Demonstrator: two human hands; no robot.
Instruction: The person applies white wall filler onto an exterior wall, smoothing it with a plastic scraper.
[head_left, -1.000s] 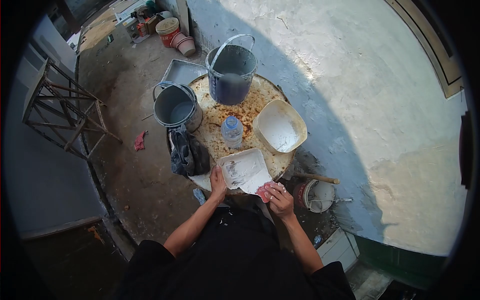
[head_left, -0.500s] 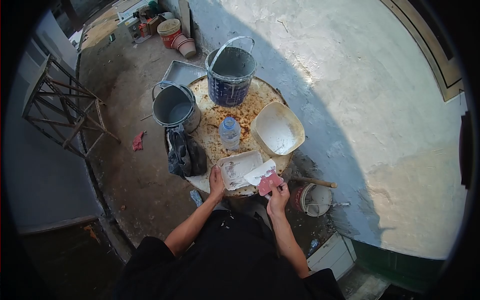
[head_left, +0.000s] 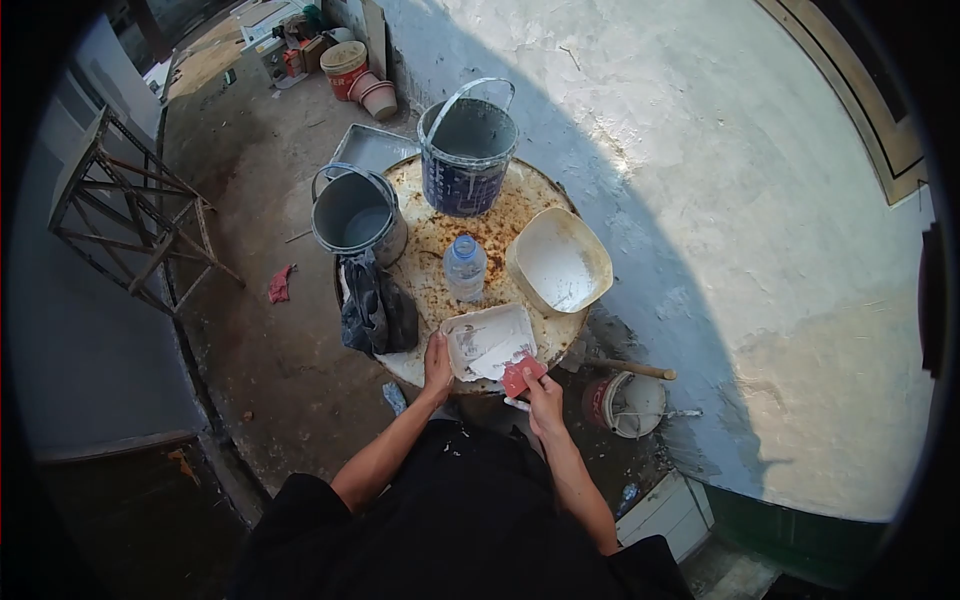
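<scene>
My left hand grips the left side of a shallow white tray smeared with putty, at the near edge of a rusty round tabletop. In my right hand is a red-handled putty spreader, pinched between thumb and fingers. Its blade is coated white and lies over the inside of the tray, near the right corner. A white strip shows under my right fingers. Just beyond the tray stands a clear plastic bottle with a blue top.
A cream tub with white residue sits right of the bottle. Behind are a dark blue bucket and a grey bucket, with a black plastic bag nearer me. A paint pail stands below right, beside the wall. Left is a metal stand.
My right hand has moved left and slightly down, bringing the spreader's blade from the tray's right rim to inside it. My left hand keeps its hold on the tray.
</scene>
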